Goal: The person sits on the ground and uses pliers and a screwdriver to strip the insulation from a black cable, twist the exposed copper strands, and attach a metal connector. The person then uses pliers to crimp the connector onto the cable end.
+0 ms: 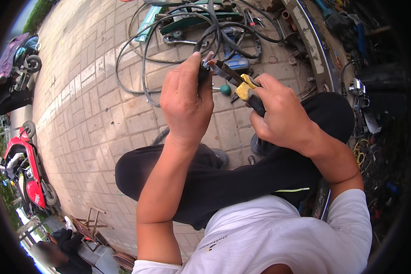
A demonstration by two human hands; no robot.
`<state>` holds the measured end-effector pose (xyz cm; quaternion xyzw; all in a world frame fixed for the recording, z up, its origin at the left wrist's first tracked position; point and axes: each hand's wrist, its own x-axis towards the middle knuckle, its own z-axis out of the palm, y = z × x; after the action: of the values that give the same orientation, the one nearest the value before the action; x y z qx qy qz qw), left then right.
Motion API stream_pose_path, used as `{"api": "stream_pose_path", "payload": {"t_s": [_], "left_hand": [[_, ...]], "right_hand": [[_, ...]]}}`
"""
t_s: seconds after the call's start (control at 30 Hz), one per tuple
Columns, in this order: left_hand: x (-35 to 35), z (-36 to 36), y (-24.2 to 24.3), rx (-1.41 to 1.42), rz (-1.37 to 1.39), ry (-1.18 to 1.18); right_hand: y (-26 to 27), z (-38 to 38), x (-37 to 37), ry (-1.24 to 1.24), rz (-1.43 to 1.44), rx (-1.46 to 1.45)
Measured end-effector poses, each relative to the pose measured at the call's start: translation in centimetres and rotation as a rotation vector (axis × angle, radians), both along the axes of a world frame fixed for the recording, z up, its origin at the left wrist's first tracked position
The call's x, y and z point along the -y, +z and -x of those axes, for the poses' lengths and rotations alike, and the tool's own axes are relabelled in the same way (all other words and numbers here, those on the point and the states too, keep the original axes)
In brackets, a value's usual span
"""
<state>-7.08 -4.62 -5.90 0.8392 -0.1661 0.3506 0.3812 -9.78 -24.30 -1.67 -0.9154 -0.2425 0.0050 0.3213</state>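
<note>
Upright in my left hand [186, 92] is the end of a thick black cable [204, 72]. Bare copper strands [211, 62] and a pale inner conductor [209, 55] stick out at its top. My right hand [282, 111] is closed around pliers [244, 89] with yellow and black handles. Their dark jaws point up and left and meet the copper strands; whether they clamp them cannot be told. Below the jaws, on the paving, lies a screwdriver with a green handle [225, 89]. My left fingers hide part of the cable.
Looped black cable [222, 34], a ratchet wrench [181, 41], a blue power tool [237, 62] and a green machine part [198, 22] lie ahead on the brick paving [89, 102]. A metal door track [311, 44] and clutter border the right. Scooters [30, 167] and a seated person [60, 251] are left.
</note>
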Motion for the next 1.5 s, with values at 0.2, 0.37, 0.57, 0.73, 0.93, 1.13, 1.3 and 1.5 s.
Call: {"api": "stream_pose_path", "payload": {"t_s": [0.2,0.37,0.57,0.73,0.93,1.13,1.3,1.5], "left_hand": [[-0.2,0.2,0.6,-0.329,0.319,-0.176],[-1.5,0.5,1.7,-0.710,0.719,-0.520],[-3.1,0.8,3.3,-0.747,0.567,-0.506],[-3.8,0.9,4.2,-0.749,0.601,-0.511],[-3.7,1.2,4.6,-0.724,0.540,-0.497],[-3.7,1.2,4.6,-0.707,0.457,-0.477],[-3.6,1.1,4.4,-0.721,0.360,-0.407],[-2.4,1.0,4.6,-0.595,0.326,-0.370]], "right_hand": [[0.5,-0.8,0.1,0.015,-0.014,-0.070],[-0.2,-2.1,1.2,0.030,0.022,0.123],[0.1,-2.5,1.4,0.070,0.015,0.176],[0.5,-2.7,1.3,0.100,0.022,0.229],[0.5,-2.7,0.9,0.109,0.034,0.252],[0.3,-2.5,0.4,0.070,0.082,0.323],[-0.2,-2.5,0.2,0.018,0.150,0.388],[-0.7,-2.0,-0.4,0.032,-0.143,0.163]]}}
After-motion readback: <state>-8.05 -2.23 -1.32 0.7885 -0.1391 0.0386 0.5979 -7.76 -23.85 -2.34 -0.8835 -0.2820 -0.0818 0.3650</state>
